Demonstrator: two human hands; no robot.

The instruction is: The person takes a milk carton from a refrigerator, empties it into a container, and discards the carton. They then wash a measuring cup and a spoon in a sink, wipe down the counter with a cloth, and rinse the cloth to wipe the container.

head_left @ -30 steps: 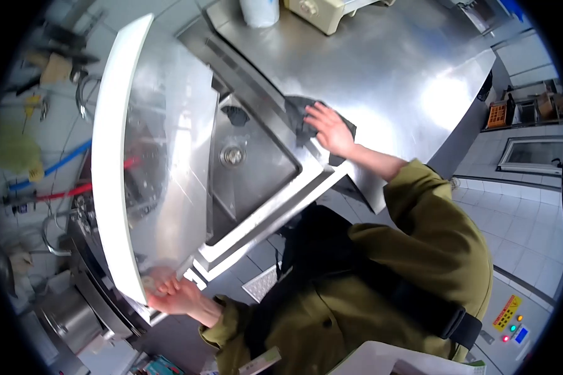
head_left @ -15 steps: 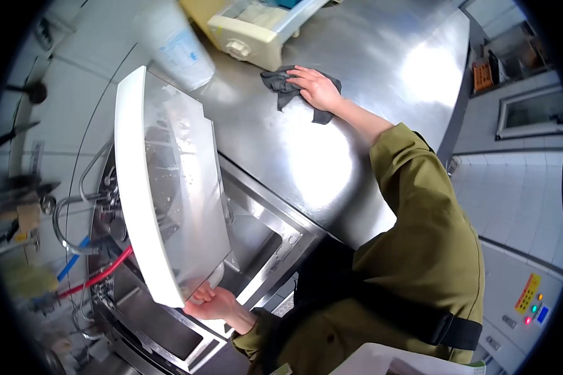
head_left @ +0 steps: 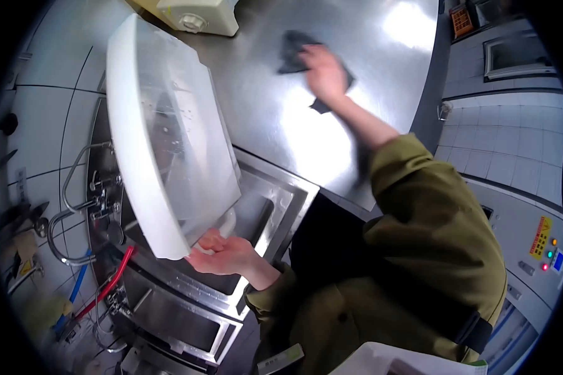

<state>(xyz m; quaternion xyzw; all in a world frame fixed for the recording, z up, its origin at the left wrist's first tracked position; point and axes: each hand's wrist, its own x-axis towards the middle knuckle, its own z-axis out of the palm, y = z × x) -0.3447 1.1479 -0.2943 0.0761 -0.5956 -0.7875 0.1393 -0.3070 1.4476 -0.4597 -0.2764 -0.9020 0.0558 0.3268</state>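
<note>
My left hand [head_left: 222,253] grips the lower edge of a clear plastic fridge drawer with a white front [head_left: 134,150]. The drawer stands on its side, raised over the sink, with water drops on its see-through wall. Out on the stainless steel table [head_left: 256,106], my right hand [head_left: 326,75] presses a dark grey cloth [head_left: 292,53] against the top. This hand is blurred, and part of the cloth hides beneath the palm.
Below the drawer is a steel sink [head_left: 253,206], with a curved faucet [head_left: 69,187] and a red hose [head_left: 109,287] at left. A cream-coloured drawer [head_left: 200,17] sits at the table's far edge. A control panel [head_left: 547,250] is on the right.
My right hand and the cloth have shifted a little across the table, right relative to the table's far items. My left hand still holds the drawer. The whole view has turned slightly.
</note>
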